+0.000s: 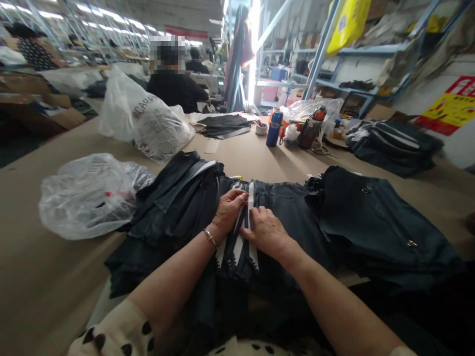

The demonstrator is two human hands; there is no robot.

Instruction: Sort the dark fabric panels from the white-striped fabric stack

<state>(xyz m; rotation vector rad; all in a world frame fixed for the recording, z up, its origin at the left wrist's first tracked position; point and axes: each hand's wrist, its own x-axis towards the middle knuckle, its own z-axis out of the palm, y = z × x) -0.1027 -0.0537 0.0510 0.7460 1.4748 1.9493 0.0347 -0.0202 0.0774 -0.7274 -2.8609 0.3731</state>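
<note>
Dark fabric pieces (289,202) lie in front of me, with several white strips (251,195) running lengthwise between them. My left hand (230,210), a bracelet at its wrist, pinches at the upper part of the strips; what sits between the fingertips is too small to make out. Close beside it on the right, my right hand (269,231) rests on the fabric with fingers bent and thumb apart, touching the strips. A stack of dark fabric (174,198) is left of my hands. Another dark pile with a zipper (371,212) lies to the right.
A clear plastic bag (89,198) lies at the left, with a larger filled bag (148,118) behind it. Farther back stand a blue bottle (274,129) and a dark bottle (312,129). Folded dark garments (397,146) are at the right. A person (172,84) sits beyond the table.
</note>
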